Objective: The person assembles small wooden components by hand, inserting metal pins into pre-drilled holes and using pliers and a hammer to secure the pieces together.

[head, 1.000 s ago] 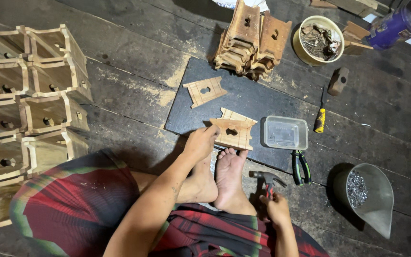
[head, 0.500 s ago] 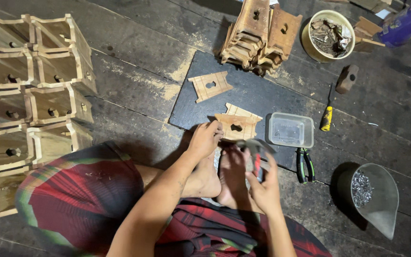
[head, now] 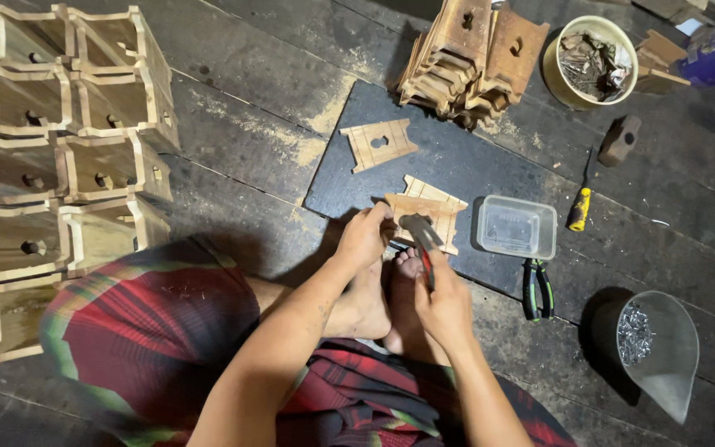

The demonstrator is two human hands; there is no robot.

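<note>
I sit on a dark plank floor with my bare feet [head: 391, 290] against a black board [head: 457, 165]. My left hand [head: 364, 236] holds the near edge of a small wooden piece [head: 436, 211] with a round hole, stacked on another like it. My right hand [head: 444, 302] grips a hammer [head: 419, 232] by its red handle, the metal head raised over that wooden piece. A second loose wooden piece [head: 380, 144] lies farther up the board.
Stacked open wooden boxes [head: 59, 149] fill the left. A pile of cut pieces [head: 469, 54], a bowl of scraps [head: 589, 58], a clear plastic tub [head: 516, 228], a yellow-handled screwdriver [head: 579, 207], pliers [head: 537, 290] and a scoop of nails [head: 647, 339] lie around.
My right hand has risen from beside my feet with the hammer and brought its head over the wooden piece. My left hand has stayed on the piece.
</note>
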